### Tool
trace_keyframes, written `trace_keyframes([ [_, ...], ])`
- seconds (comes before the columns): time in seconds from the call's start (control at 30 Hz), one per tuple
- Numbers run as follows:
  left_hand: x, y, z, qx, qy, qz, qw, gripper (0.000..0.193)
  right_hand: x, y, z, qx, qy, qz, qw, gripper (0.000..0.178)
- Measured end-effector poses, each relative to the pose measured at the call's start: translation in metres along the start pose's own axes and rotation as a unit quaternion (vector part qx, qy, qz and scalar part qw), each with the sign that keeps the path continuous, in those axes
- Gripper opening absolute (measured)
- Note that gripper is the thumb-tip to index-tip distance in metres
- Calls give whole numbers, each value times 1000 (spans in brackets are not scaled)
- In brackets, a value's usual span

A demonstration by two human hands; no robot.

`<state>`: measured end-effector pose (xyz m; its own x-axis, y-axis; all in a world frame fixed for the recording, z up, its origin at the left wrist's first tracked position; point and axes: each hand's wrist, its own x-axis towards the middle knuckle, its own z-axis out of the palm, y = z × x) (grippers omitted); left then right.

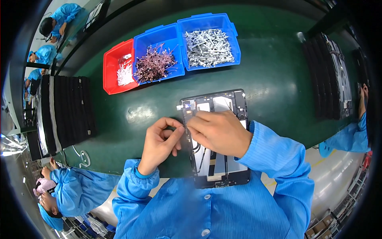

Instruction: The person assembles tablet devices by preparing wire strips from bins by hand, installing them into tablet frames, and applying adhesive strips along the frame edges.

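Note:
An opened tablet [219, 167], its inner boards, dark cables and pale panels exposed, lies on the near edge of the green table in front of me. My left hand [161, 139] is beside its left edge, thumb and forefinger pinched together. My right hand [219, 131] reaches over the tablet's upper middle, its fingertips also closed in a pinch. Both sets of fingertips nearly meet at the tablet's left edge. Whatever they pinch is too small to make out. The right hand hides part of the tablet's inside.
Beyond the tablet stand a red bin [107, 75] of small white pieces, a blue bin [170, 36] of thin brownish wired parts and another blue bin [236, 46] of silvery strips. Black stacks [69, 111] [324, 75] flank the table [274, 91]. Co-workers in blue sit nearby.

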<state>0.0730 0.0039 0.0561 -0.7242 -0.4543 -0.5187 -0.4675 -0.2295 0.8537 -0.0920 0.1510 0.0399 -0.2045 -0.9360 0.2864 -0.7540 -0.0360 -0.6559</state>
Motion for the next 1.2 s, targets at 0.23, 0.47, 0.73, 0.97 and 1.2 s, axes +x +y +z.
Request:
trace_keyframes([
  [0.23, -4, -7, 9, 3, 37, 36, 999, 16, 0, 2, -1, 4, 5, -11, 1000, 8],
  [0.47, -2, -6, 8, 12, 37, 25, 999, 17, 0, 3, 0, 0, 2, -12, 1000, 9],
  [0.73, 5, 5, -1, -3, -11, -5, 1000, 12, 0, 3, 0, 7, 9, -10, 1000, 9],
  [0.97, 11, 10, -11, 31, -46, -25, 998, 9, -1, 3, 0, 8, 3, -7, 1000, 9],
  [1.2, 14, 13, -9, 29, -42, -35, 998, 10, 0, 3, 1, 4, 7, -7, 1000, 10],
])
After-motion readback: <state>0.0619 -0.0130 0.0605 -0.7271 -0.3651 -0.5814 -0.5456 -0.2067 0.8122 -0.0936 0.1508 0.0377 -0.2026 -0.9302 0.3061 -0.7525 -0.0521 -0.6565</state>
